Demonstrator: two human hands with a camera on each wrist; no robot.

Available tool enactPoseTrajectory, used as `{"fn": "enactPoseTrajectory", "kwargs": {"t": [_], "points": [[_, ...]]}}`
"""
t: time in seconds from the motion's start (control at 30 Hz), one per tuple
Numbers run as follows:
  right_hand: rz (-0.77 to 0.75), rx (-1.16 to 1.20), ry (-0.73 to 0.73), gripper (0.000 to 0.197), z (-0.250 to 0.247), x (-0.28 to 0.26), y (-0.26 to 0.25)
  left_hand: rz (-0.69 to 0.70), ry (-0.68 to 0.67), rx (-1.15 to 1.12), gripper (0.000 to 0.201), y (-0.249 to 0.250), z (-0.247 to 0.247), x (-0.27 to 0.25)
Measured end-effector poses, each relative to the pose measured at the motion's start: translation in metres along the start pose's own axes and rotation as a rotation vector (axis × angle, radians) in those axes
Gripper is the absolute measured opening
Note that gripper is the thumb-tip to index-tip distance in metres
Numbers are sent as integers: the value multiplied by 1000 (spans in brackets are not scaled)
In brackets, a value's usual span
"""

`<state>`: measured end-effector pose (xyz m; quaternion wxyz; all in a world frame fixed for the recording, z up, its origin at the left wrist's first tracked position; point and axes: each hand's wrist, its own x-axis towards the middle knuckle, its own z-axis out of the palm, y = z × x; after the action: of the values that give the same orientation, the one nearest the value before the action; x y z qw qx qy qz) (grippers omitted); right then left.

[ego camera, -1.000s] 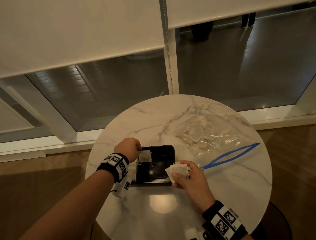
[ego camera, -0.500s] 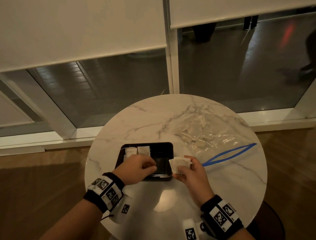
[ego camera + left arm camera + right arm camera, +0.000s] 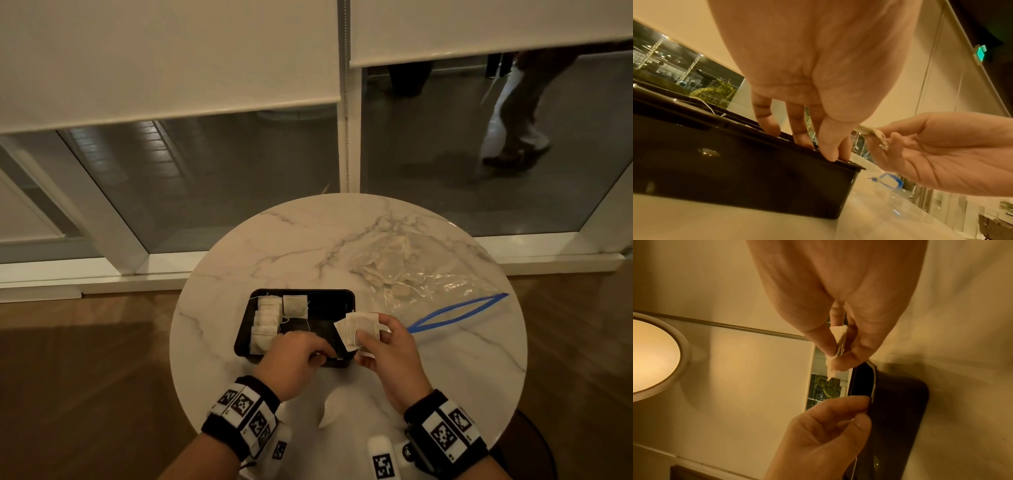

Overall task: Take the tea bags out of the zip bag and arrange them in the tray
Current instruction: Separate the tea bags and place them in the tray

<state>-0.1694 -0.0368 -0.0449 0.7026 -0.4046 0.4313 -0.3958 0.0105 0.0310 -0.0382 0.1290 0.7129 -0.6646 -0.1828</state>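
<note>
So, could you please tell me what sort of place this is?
Probably a lounge or lobby beside a walkway: a small round marble table, floor-length windows with roller blinds, and a passer-by's legs outside the glass.

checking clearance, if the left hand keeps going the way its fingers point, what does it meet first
The left hand has fingertips already at the near rim of the black tray; going on, likely the tray floor. Depth is unclear.

round marble table [image 3: 274, 240] before half-blinded windows [image 3: 222, 178], wood floor [image 3: 85, 377]
</note>
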Motion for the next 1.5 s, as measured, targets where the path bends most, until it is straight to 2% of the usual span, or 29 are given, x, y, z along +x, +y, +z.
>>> {"fn": "enactPoseTrajectory", "kwargs": {"t": [0.13, 0.2, 0.27, 0.33, 0.43, 0.5, 0.7, 0.9, 1.17, 1.33, 1.5], "points": [[-11, -18, -5, 30, 1, -3, -2, 21, 54, 21, 24, 7, 7, -6], [-16, -23, 4, 32, 1, -3, -3, -36, 144, -89, 26, 9, 3, -12], [-31, -26, -1, 31, 2, -4, -6, -156, 282, -366, 25, 12, -8, -19], [-41, -34, -37, 30, 5, -7, -11, -262, 371, -756, 18, 20, -20, -27], [-62, -72, -131, 27, 20, -14, -16, -344, 310, -1233, 22, 34, -30, -34], [-82, -122, -186, 24, 31, -18, -18, -323, 279, -1330, 29, 36, -30, -37], [-211, -272, -190, 8, 46, -17, -16, -257, 385, -1281, 32, 25, -25, -42], [-267, -372, -213, 11, 54, -15, -8, -261, 394, -1304, 38, 15, -19, -46], [-259, -354, -224, 9, 66, -9, -17, -285, 477, -1245, 27, 2, -16, -48], [-178, -372, -318, 24, 71, -6, -24, -297, 556, -1245, 23, -1, -18, -49], [-175, -442, -306, 15, 73, 7, -35, -333, 634, -1249, 24, -5, -20, -50]]}}
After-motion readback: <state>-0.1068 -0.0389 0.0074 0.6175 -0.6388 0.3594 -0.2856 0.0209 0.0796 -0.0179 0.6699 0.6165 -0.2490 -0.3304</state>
